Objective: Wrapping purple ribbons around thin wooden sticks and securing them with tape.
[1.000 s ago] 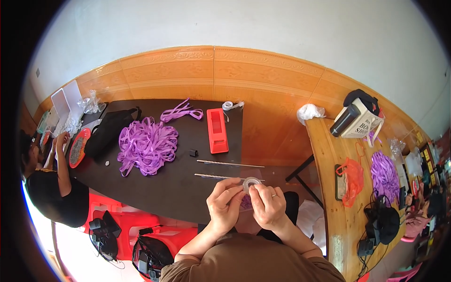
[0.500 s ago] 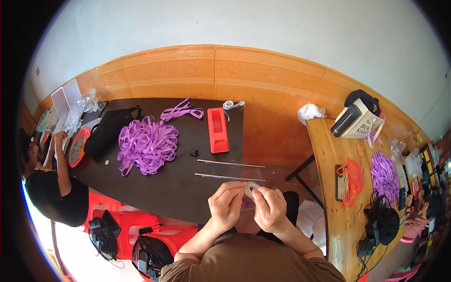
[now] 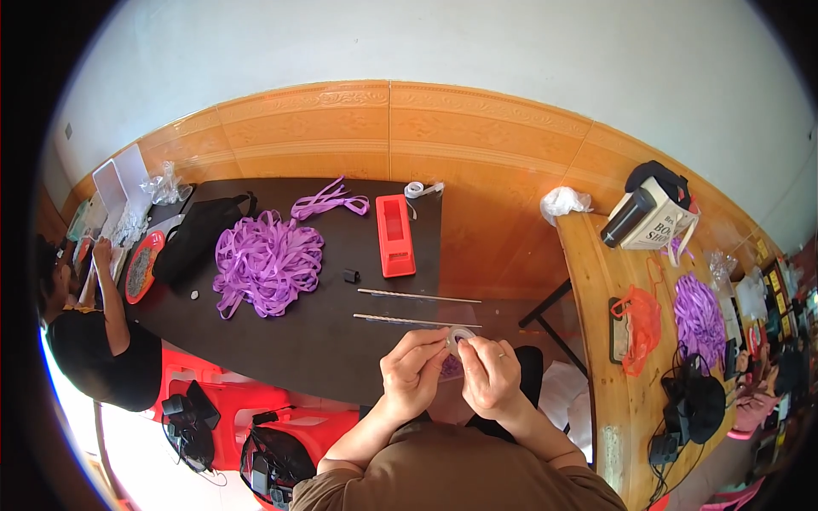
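Note:
Between both hands I hold a small roll of clear tape (image 3: 461,332) just beyond the dark table's near right corner. My left hand (image 3: 412,368) is closed, its thumb and fingertips pinching the roll's left side. My right hand (image 3: 491,371) grips the right side, with fingers bent over the ring. Right beyond my fingers lie two thin pale rods (image 3: 418,295), roughly parallel on the dark table. Farther off stands a red tape dispenser (image 3: 394,237). Whether a loose tape end is between my fingertips is too small to make out.
A heap of purple ribbon (image 3: 268,266) lies on the dark table (image 3: 328,349), beside a black bag (image 3: 198,238) and a small black piece (image 3: 352,276). A wooden table (image 3: 594,281) stands right. Red stools (image 3: 328,430) are lower left. A co-worker (image 3: 102,353) sits far left.
The tape roll has tilted and shifted slightly up and right between my fingers. Both hands moved a little with it. At far left, the co-worker's hand moved slightly.

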Demonstrator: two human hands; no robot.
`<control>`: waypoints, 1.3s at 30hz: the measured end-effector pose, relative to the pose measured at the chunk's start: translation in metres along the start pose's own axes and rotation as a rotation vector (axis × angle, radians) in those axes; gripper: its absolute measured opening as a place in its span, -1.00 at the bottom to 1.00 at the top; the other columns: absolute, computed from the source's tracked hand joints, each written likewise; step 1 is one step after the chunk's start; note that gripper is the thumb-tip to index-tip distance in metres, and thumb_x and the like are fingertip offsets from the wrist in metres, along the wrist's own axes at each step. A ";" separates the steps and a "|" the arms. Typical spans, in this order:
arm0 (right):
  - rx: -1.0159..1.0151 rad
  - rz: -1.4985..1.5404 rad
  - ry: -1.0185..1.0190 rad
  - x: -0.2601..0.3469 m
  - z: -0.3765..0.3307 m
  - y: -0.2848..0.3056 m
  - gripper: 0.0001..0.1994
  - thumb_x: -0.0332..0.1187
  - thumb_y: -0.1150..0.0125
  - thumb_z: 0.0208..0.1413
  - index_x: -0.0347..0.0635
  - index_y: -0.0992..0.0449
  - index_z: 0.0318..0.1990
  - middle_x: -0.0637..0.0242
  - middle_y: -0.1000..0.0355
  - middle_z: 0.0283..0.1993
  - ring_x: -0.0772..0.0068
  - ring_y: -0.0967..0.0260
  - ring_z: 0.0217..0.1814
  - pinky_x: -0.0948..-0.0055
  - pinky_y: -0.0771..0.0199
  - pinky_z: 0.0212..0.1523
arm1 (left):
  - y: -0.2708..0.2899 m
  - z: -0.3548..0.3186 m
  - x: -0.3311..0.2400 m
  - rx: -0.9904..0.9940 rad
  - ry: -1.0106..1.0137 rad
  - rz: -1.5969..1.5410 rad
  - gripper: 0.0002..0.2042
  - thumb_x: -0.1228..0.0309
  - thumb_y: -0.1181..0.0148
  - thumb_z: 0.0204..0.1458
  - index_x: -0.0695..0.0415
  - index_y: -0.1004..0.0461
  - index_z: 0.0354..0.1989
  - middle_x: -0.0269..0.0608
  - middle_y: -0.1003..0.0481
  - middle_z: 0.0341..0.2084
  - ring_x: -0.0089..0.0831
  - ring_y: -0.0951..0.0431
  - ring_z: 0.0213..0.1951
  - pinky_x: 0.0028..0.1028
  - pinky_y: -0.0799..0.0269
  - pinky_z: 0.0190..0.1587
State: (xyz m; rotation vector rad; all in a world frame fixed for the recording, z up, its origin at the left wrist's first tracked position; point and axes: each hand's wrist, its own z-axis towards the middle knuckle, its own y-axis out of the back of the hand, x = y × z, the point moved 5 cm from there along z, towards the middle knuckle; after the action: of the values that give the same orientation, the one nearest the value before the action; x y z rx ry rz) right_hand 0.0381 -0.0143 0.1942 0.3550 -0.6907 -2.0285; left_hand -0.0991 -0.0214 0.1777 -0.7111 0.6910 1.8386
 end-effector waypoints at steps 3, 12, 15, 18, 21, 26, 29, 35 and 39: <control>-0.029 0.030 -0.030 0.003 0.002 0.002 -0.64 -0.67 -0.24 -0.26 -0.45 -0.47 -0.17 0.07 -0.40 -0.29 0.21 -0.39 -0.42 0.35 -0.30 -0.49 | 0.000 0.002 -0.001 -0.001 -0.014 -0.005 -0.87 0.73 -0.21 -0.07 0.35 -0.53 -0.32 -0.01 -0.55 -0.26 -0.24 -0.61 -0.31 -0.48 -0.54 -0.28; 0.013 0.033 -0.104 -0.004 0.005 0.006 -0.63 -0.66 -0.24 -0.26 -0.41 -0.46 -0.16 0.09 -0.40 -0.28 0.22 -0.39 -0.41 0.35 -0.30 -0.47 | -0.002 0.004 0.003 0.027 0.022 -0.070 -0.87 0.73 -0.23 -0.09 0.35 -0.53 -0.34 -0.02 -0.55 -0.26 -0.27 -0.60 -0.28 -0.47 -0.52 -0.23; 0.037 0.000 -0.055 -0.002 0.004 0.005 -0.63 -0.65 -0.24 -0.25 -0.41 -0.46 -0.16 0.09 -0.40 -0.29 0.24 -0.38 -0.42 0.36 -0.28 -0.47 | -0.002 0.001 0.003 0.014 0.047 -0.051 -0.87 0.73 -0.23 -0.10 0.35 -0.53 -0.33 -0.02 -0.55 -0.26 -0.26 -0.60 -0.27 -0.46 -0.52 -0.21; 0.032 -0.007 -0.033 -0.001 0.004 0.004 -0.63 -0.65 -0.24 -0.24 -0.42 -0.46 -0.15 0.10 -0.40 -0.30 0.24 -0.38 -0.43 0.36 -0.28 -0.48 | -0.001 0.001 0.004 0.022 0.044 -0.054 -0.87 0.73 -0.23 -0.09 0.34 -0.54 -0.34 -0.03 -0.55 -0.27 -0.26 -0.60 -0.28 -0.47 -0.52 -0.23; 0.013 0.015 -0.035 0.001 0.003 0.003 -0.64 -0.64 -0.24 -0.24 -0.42 -0.46 -0.16 0.11 -0.40 -0.31 0.24 -0.38 -0.43 0.35 -0.27 -0.49 | 0.000 0.001 0.004 0.026 0.022 -0.044 -0.88 0.73 -0.21 -0.07 0.34 -0.53 -0.33 -0.04 -0.55 -0.28 -0.28 -0.60 -0.29 -0.48 -0.52 -0.24; 0.018 0.024 -0.081 -0.002 0.002 0.001 -0.67 -0.63 -0.26 -0.24 -0.41 -0.47 -0.20 0.11 -0.41 -0.32 0.22 -0.40 -0.41 0.35 -0.27 -0.49 | -0.003 -0.001 0.013 0.040 0.122 -0.110 -0.86 0.74 -0.15 -0.02 0.36 -0.52 -0.27 -0.03 -0.54 -0.25 -0.33 -0.60 -0.27 -0.50 -0.53 -0.22; 0.078 -0.055 -0.090 -0.008 0.003 -0.002 -0.60 -0.53 -0.19 -0.27 -0.42 -0.44 -0.14 0.13 -0.38 -0.25 0.30 -0.33 -0.43 0.35 -0.20 -0.47 | -0.008 -0.004 0.009 0.000 0.123 -0.138 -0.83 0.73 -0.15 -0.01 0.37 -0.52 -0.23 -0.01 -0.54 -0.21 -0.31 -0.59 -0.22 -0.49 -0.53 -0.18; 0.107 -0.196 -0.047 0.000 0.010 0.000 -0.69 -0.52 -0.22 -0.18 -0.42 -0.47 -0.19 0.10 -0.40 -0.27 0.28 -0.36 -0.46 0.37 -0.19 -0.50 | -0.012 -0.007 0.004 -0.078 0.035 0.047 -0.79 0.74 -0.18 -0.05 0.36 -0.53 -0.21 0.01 -0.53 -0.17 -0.21 -0.59 -0.20 -0.43 -0.54 -0.17; 0.113 -0.226 -0.030 0.001 0.011 -0.002 -0.67 -0.51 -0.20 -0.18 -0.43 -0.46 -0.17 0.10 -0.40 -0.27 0.32 -0.33 -0.48 0.39 -0.16 -0.52 | -0.013 -0.008 0.002 -0.088 0.019 0.086 -0.81 0.73 -0.19 -0.06 0.35 -0.53 -0.23 0.03 -0.53 -0.17 -0.18 -0.60 -0.22 -0.42 -0.54 -0.21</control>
State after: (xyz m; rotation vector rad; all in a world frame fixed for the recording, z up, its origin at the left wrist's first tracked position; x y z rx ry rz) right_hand 0.0311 -0.0106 0.2016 0.4879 -0.8169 -2.2164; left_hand -0.0865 -0.0214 0.1691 -0.7679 0.6653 1.9531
